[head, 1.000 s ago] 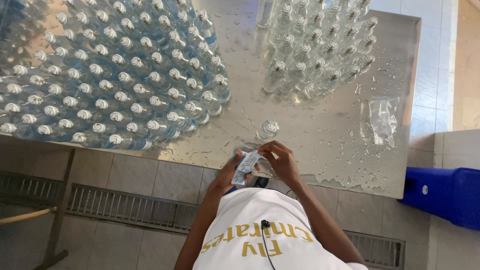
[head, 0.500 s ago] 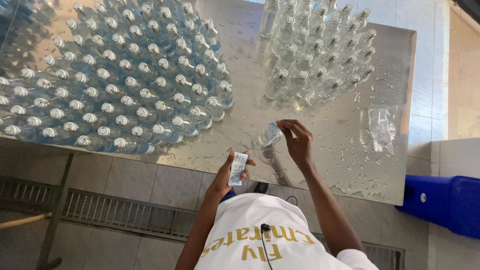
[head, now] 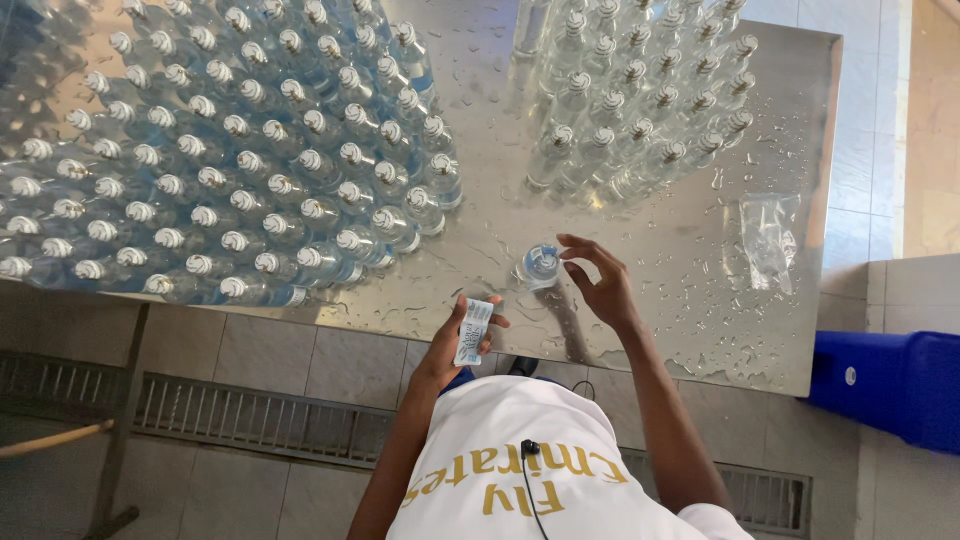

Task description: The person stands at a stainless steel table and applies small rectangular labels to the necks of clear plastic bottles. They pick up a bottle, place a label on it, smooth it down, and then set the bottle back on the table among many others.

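Where the steel bench (head: 700, 330) stands beaded with water, the following are entered: one single bottle (head: 539, 265), clear plastic, upright near the front edge, standing apart from both stocks; right hand (head: 598, 285), grip spread open, fingertips (head: 566, 255) just at the bottle's cap, nothing yet enclosed; left hand (head: 462, 340), grip closed on a small stack of labels (head: 474, 331), held over the bench edge. Large block of capped bottles (head: 250, 160) to the left, packed touching; smaller block of capped bottles (head: 640, 100) behind; crumpled clear bag (head: 768, 238) to the right; blue bin (head: 890, 385) beside the bench. Risks, as judged: wet plastic may slip in a loose grip; the lone bottle, nudged at the cap, could tip and roll off the near edge; damp fingers could spoil a label's adhesion or set it crooked; a swung elbow could topple the nearest row of the large block.
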